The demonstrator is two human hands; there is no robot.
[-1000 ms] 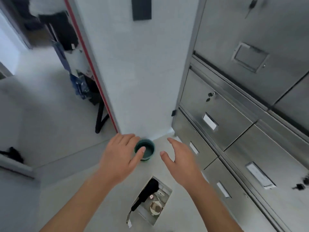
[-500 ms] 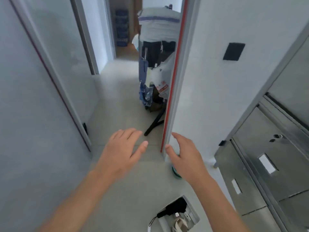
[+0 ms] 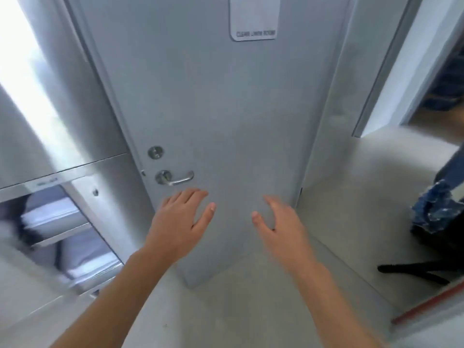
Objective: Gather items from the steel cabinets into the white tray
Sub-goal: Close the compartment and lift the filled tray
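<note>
At far left a steel cabinet (image 3: 50, 121) is motion-blurred. Its open shelf (image 3: 57, 222) holds pale bundles too smeared to identify. In the centre is a closed grey door (image 3: 226, 121) with a lever handle (image 3: 175, 178). The left hand (image 3: 180, 222) and right hand (image 3: 281, 227) hover before it, each grip open and empty. A blue bag (image 3: 437, 207) is cut off at right. The view has swung left since half a second ago, and the white tray is now out of frame.

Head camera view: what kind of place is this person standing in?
Likely a service corridor of a hospital or hotel, by a linen store. The sign on the grey door seems to read Clean Linen Room, and the steel cabinet on the left holds folded white linen on shelves.
</note>
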